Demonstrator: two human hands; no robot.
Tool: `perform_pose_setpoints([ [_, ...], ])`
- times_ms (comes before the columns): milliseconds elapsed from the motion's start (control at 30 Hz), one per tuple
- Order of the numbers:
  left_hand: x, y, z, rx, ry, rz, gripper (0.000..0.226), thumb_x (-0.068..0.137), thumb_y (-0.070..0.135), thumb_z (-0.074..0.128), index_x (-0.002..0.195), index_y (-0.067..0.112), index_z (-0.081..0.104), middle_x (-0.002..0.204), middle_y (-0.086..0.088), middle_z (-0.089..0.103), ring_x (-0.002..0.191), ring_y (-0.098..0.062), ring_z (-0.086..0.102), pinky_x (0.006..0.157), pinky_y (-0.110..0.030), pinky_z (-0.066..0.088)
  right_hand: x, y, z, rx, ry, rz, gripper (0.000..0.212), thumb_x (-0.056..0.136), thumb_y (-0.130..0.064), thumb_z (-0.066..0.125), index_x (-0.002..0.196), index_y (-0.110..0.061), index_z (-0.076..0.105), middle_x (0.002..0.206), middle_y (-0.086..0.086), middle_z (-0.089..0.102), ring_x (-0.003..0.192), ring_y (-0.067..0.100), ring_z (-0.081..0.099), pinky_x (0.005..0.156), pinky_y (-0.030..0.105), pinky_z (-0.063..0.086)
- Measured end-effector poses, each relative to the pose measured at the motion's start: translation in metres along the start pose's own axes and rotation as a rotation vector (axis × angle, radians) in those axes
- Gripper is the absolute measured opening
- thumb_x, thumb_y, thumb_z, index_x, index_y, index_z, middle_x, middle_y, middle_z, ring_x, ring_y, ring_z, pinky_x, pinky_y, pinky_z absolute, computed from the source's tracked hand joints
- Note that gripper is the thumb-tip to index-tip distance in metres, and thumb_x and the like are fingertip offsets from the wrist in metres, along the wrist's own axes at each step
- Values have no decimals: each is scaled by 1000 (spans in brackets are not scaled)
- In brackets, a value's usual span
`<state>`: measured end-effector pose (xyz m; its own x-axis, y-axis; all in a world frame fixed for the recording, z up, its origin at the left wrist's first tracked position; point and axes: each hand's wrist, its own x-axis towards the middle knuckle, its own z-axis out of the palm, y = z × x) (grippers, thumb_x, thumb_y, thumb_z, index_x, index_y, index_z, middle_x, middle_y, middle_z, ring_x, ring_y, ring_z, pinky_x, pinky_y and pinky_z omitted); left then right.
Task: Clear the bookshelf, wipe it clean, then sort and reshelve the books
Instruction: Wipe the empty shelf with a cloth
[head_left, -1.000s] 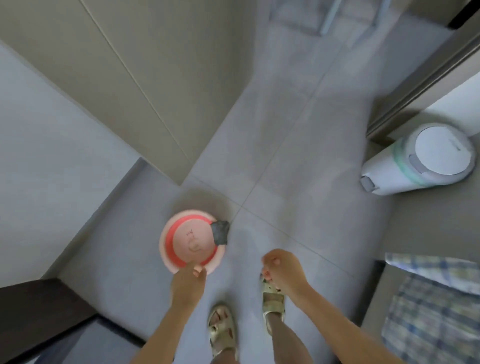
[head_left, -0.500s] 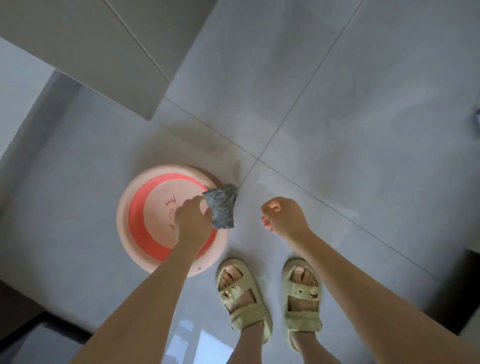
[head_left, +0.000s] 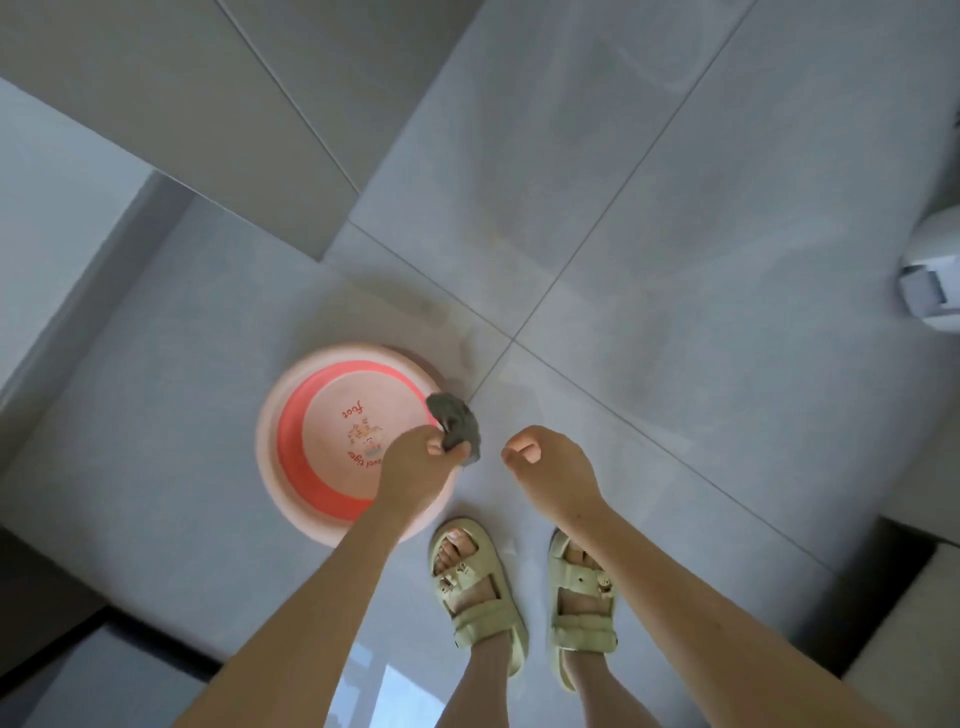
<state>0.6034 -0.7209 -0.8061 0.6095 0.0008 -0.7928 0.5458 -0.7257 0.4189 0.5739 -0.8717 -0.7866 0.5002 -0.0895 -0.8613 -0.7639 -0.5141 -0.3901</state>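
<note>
Floor (head_left: 675, 234): large pale grey glossy tiles with thin dark grout lines, wide and bare across the far and right parts of the view. Beige flat cabinet panel (head_left: 208, 104): far left, its lower corner ending just beyond the basin, with a paler wall further left. Round pink plastic basin (head_left: 270, 415) with a red inner ring and printed base: stands on the floor left of centre, its right rim close to a four-way grout crossing. White rounded appliance (head_left: 935, 280): cut off by the right edge, well apart from the basin. Pale green two-strap sandals, one (head_left: 478, 587) just near of the basin's rim, the other (head_left: 582, 608) beside it to the right. Left hand (head_left: 421, 462): over the basin's right rim, fingers and thumb pinching the cloth. Right hand (head_left: 550, 467): over bare floor, near the left hand, not touching it, fingers curled in, holding nothing. Crumpled grey cloth (head_left: 457, 421): bunched at the left hand's fingertips, above the basin's right rim.
</note>
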Motion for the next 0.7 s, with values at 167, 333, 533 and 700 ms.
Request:
perform_pose_setpoints([
  [167, -114, 64, -64, -241, -67, -102, 35, 90, 33, 63, 91, -2, 65, 85, -12, 67, 80, -23, 62, 74, -23, 44, -119, -65, -49, -149, -78, -154, 46, 90, -36, 57, 134, -23, 50, 132, -7, 55, 121, 14, 51, 92, 25, 39],
  [333, -230, 126, -128, -406, 34, -54, 39, 86, 39, 68, 86, 0, 61, 87, -17, 68, 82, -29, 64, 75, -33, 46, -234, -123, -85, -123, 56, -368, 19, 85, -26, 64, 67, -33, 60, 56, -12, 54, 58, 7, 48, 56, 20, 34],
  [533, -374, 169, -212, -585, 24, 157, 25, 79, -11, 68, 102, -3, 63, 91, -15, 69, 76, -15, 66, 70, -19, 53, -364, -184, -122, -107, 178, -577, 15, 88, -24, 63, 82, -15, 73, 67, 6, 67, 64, 22, 59, 63, 34, 43],
  [700, -473, 175, -249, -440, 206, 207, 14, 84, 1, 70, 78, 11, 62, 74, -4, 66, 63, -12, 61, 62, -20, 53, -442, -218, -142, -238, 137, -766, 19, 89, -22, 64, 76, -8, 68, 61, 5, 62, 61, 19, 53, 62, 33, 41],
])
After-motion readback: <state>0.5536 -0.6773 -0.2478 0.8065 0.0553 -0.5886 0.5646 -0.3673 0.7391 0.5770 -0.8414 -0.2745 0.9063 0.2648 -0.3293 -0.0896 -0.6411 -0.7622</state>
